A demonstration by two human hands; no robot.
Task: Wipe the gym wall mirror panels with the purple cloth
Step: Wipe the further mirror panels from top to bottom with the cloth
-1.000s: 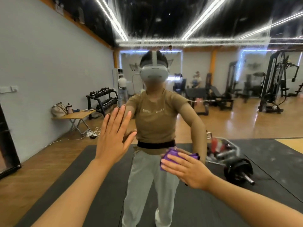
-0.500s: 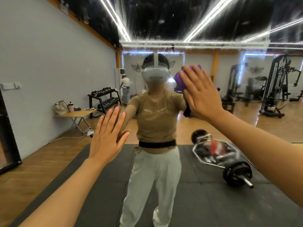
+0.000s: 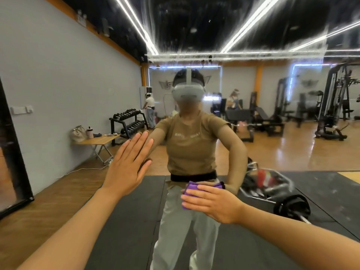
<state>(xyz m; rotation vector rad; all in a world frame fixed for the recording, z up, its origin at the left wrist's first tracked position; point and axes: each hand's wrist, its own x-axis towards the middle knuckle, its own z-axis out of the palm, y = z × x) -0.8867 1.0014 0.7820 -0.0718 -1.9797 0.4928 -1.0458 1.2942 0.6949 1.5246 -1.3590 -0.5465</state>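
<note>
Our left hand (image 3: 128, 168) lies flat, fingers straight, on the mirror (image 3: 272, 156) at centre left. Our right hand (image 3: 212, 203) presses the cloth (image 3: 191, 187) flat against the glass, lower centre.

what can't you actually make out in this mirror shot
Head view, the only one:
- Purple cloth: mostly covered by the right hand pressing it flat on the wall mirror; its full outline is hidden.
- Left hand: its palm faces the glass, so the contact itself is unseen.
- Streaks or dirt left on the glass: ceiling-light glare smears the upper panel.
- Reflected face: blurred.
- Items on the wooden folding table: too small.
</note>
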